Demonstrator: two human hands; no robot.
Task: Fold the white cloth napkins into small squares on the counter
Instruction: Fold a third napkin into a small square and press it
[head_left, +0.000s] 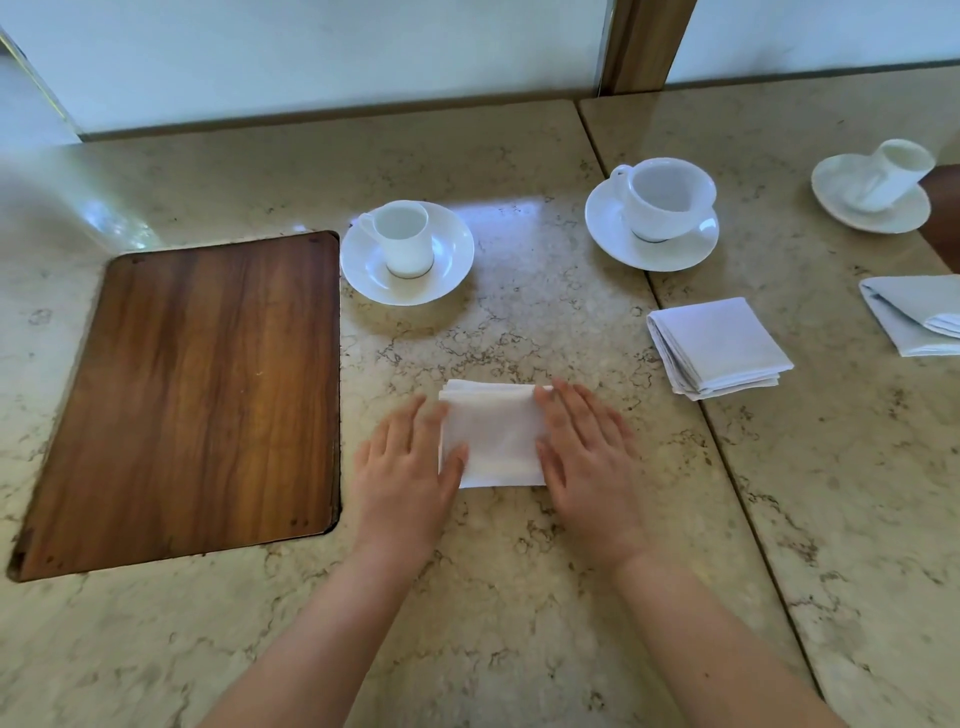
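A white cloth napkin (493, 434), folded into a small square, lies flat on the marble counter (519, 571) in the middle of the view. My left hand (408, 467) lies flat on its left edge, fingers straight. On its right edge my right hand (587, 447) rests flat, fingers straight too. A second folded white napkin (719, 345) lies to the right, apart from my hands. A third folded napkin (914, 317) is cut off by the right edge of the view.
A wooden board (197, 395) is set into the counter at the left. Three white cups on saucers stand behind: a small cup (402, 239), a wide cup (662, 200), and a tipped cup (891, 176) at far right. A wall runs along the back.
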